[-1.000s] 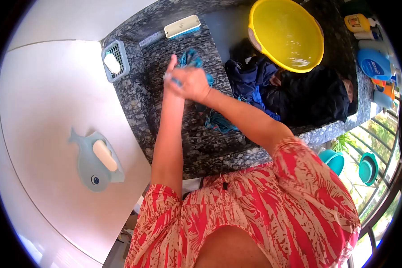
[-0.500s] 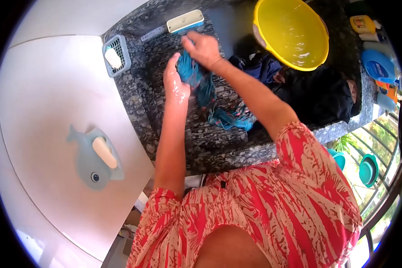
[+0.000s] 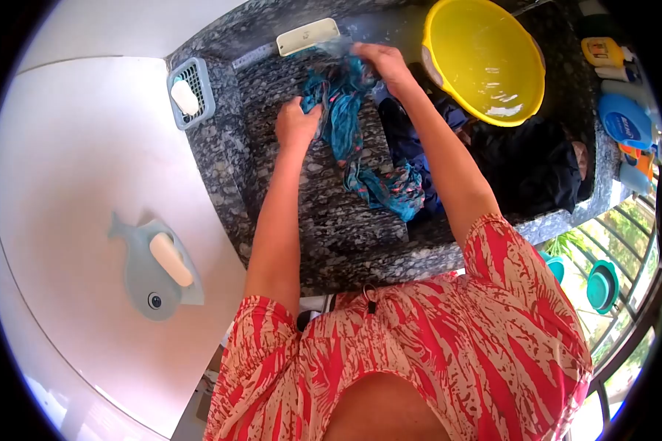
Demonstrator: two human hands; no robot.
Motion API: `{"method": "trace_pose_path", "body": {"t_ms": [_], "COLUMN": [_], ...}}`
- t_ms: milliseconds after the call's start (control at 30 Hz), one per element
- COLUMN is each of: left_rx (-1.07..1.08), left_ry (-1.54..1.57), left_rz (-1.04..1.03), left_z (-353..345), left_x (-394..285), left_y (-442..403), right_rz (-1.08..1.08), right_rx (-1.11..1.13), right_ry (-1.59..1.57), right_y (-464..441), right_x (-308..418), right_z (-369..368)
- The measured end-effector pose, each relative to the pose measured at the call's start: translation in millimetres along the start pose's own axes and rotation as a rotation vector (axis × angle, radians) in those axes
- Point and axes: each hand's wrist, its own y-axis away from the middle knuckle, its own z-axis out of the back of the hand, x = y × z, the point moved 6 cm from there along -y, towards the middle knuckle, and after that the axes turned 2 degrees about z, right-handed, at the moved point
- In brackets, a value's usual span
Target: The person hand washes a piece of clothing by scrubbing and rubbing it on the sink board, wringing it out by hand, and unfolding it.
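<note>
Teal cloth (image 3: 342,125); small reddish flecks; crumpled, rope-like folds; one trailing end

No wording readable for certain. Blue bottle (image 3: 625,120): pale lettering on darker blue label, too small and blurred to spell out. Yellow bottle (image 3: 600,52): label with darker print, letters illegible. Cream brush (image 3: 307,37): small mark mid-back, too faint to tell whether letters or symbol.
</note>
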Motion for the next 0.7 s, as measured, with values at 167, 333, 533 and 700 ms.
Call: {"method": "trace_pose_path", "body": {"t_ms": [167,333,533,700], "left_rx": [0.069,0.089,0.637,0.215], "left_ry": [1.079,1.784,2.003,1.742], "left_rz": [0.083,0.527,0.158,0.431], "left_z": [0.1,-29.5,-19.6,-13.6], "left_x": [11.4,32.8,3.0,-25.0], "left_y": [4.9,23.9,14.0,36.0], "right_rz": [0.889,0.338,0.845,0.474], "right_rx": [-0.001,0.0,0.195,-0.196], "right_ry": [1.145,0.938,0.63,0.67], "right_y": [30.3,41.7,133.8,72.0], "right_x": [18.4,5.0,72.9,43.2], "right_z": [-59.5,-61.7,-130.4,-106.2]}}
